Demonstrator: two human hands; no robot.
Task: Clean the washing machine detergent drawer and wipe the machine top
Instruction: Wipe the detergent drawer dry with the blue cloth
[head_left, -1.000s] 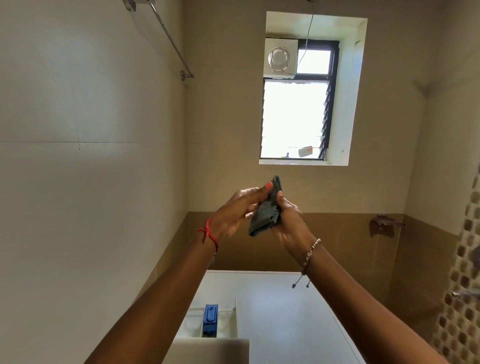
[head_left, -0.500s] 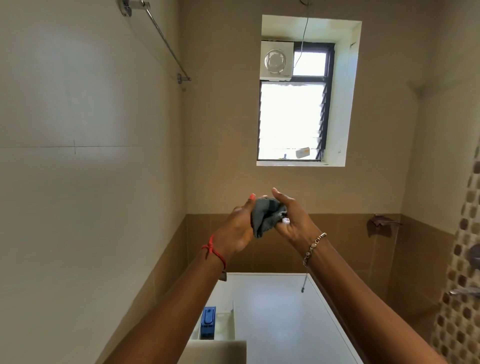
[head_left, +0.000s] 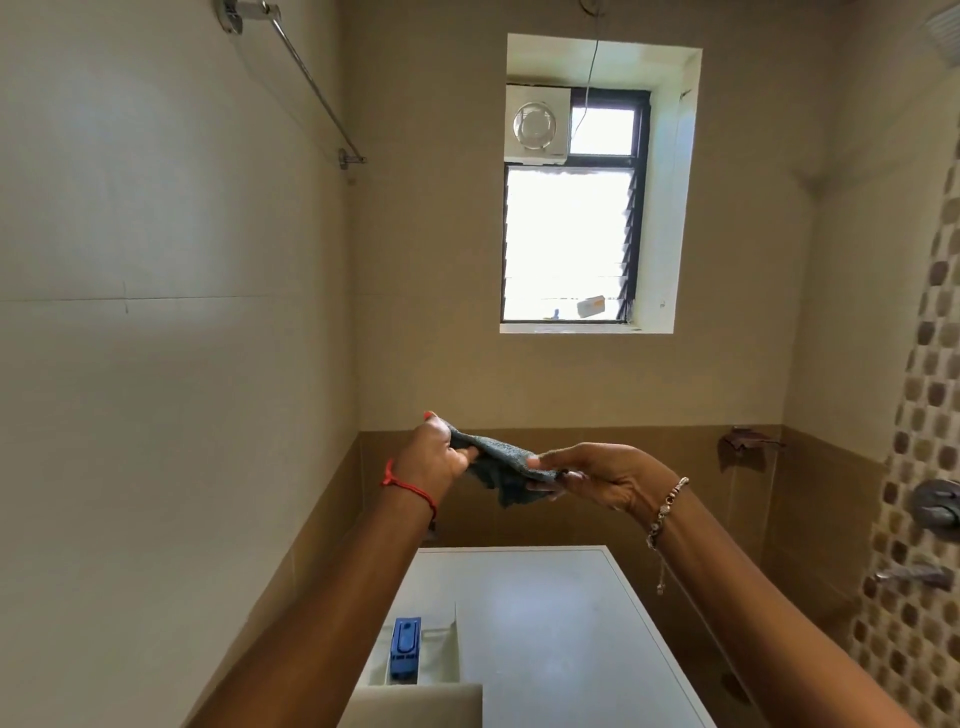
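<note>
A small grey-blue cloth (head_left: 501, 462) is stretched between both my hands, held in the air above the machine. My left hand (head_left: 434, 454) grips its left end with curled fingers. My right hand (head_left: 597, 475) pinches the right end between thumb and fingers. Below them lies the white washing machine top (head_left: 550, 629). The detergent drawer (head_left: 415, 657) stands pulled out at the machine's front left, with a blue insert (head_left: 405, 647) inside it.
A cream wall runs close along the left, carrying a chrome towel rail (head_left: 306, 78). A window (head_left: 569, 239) with an exhaust fan sits in the back wall. Chrome shower fittings (head_left: 935, 501) stick out from the mosaic wall on the right.
The cloth was bunched between my hands held close together; now my hands have drawn apart and lowered, spreading the cloth out flat between them.
</note>
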